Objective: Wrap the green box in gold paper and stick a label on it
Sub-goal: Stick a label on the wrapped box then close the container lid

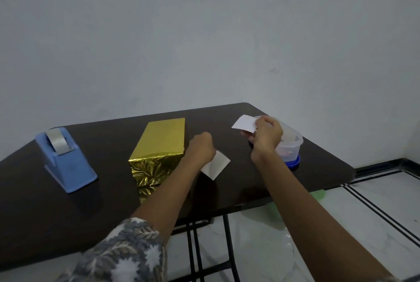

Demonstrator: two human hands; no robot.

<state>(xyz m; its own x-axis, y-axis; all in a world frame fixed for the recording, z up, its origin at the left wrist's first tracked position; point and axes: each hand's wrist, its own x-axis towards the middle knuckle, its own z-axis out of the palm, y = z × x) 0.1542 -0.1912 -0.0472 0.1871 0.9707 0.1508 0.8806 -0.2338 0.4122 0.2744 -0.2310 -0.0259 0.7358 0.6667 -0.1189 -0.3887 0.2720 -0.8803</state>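
Head view: gold-wrapped box, two hands, label.
Box lies mid-table, away from every edge; tape dispenser well to its left, tub near the right edge, both hands in the room between. Left hand, fingers curled, pinches a white paper sheet just beside the box; right hand pinches the label in front of the tub.
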